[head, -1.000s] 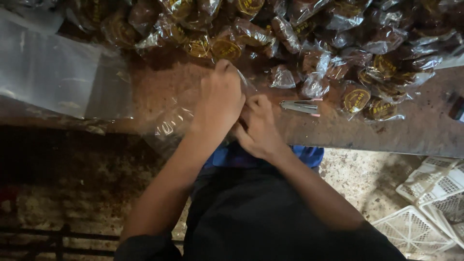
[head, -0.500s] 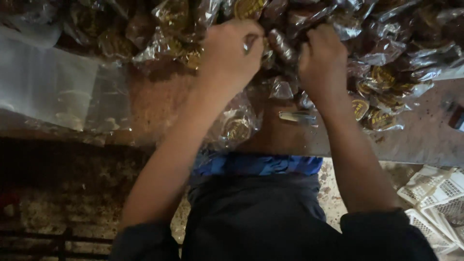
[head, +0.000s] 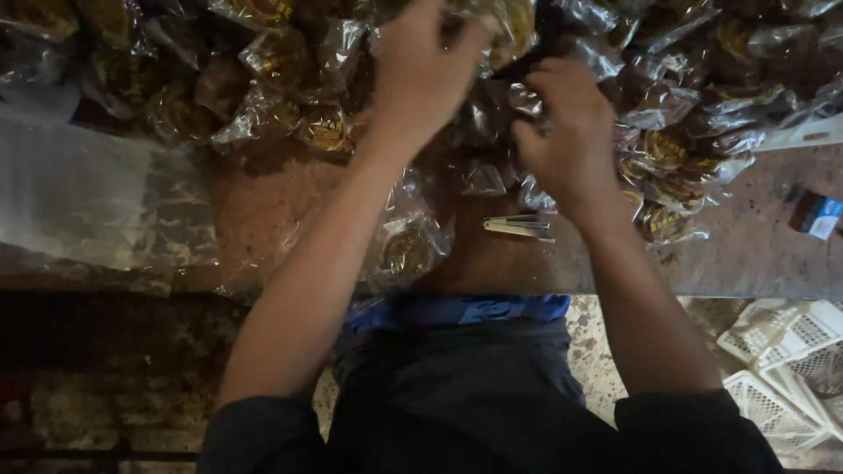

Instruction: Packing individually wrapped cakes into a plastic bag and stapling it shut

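At the far left a stack of clear bags lies flat on the brown table, its near edge at the table's lip; beyond it, along the far side, a heap of wrapped sweets in crinkled clear film runs across the whole width; the left hand reaches into that heap, fingers curled down around a packet at the far edge, so it is gripping film, though how firmly cannot be told; nearer, just right of the left forearm, a filled bag of the same sweets sits at the table's near edge, touching the arm; a small stapler lies flat on the table between the two forearms, just right of that bag; the right hand is closed, fingers pinched on film in the heap, near the left hand but apart from it; right of it more wrapped sweets spill toward the near side; a small blue box rests at the table's right end; below it, off the table, white baskets lie on the floor.
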